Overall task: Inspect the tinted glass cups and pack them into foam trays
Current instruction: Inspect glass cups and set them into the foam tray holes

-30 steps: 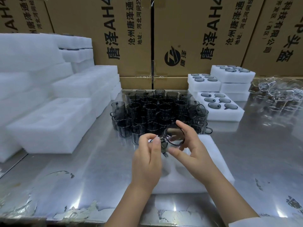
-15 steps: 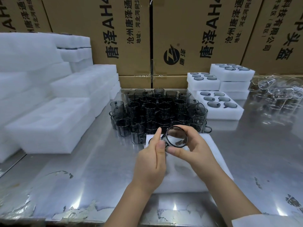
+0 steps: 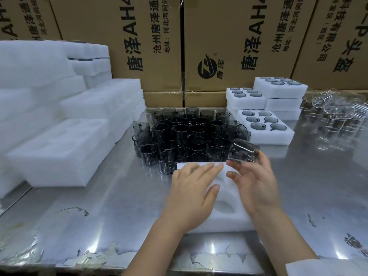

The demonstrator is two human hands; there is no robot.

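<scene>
My right hand [image 3: 256, 182] holds a tinted glass cup [image 3: 244, 151] by its fingertips, tipped on its side above the far right corner of a white foam tray [image 3: 229, 218]. My left hand [image 3: 192, 189] lies flat with straight fingers on the tray's left part and holds nothing. The tray's visible pockets are empty. Behind the tray stand several tinted glass cups [image 3: 189, 134] in a dense cluster.
Empty foam trays [image 3: 59, 150] are stacked at the left. Packed foam trays [image 3: 268, 132] with cups stand at the back right, with clear glass cups [image 3: 334, 116] beyond them. Cardboard boxes [image 3: 229, 46] wall off the back of the steel table [image 3: 119, 206].
My left hand let go of the cup and dropped flat onto the tray. My right hand carried the cup to the right and turned it onto its side.
</scene>
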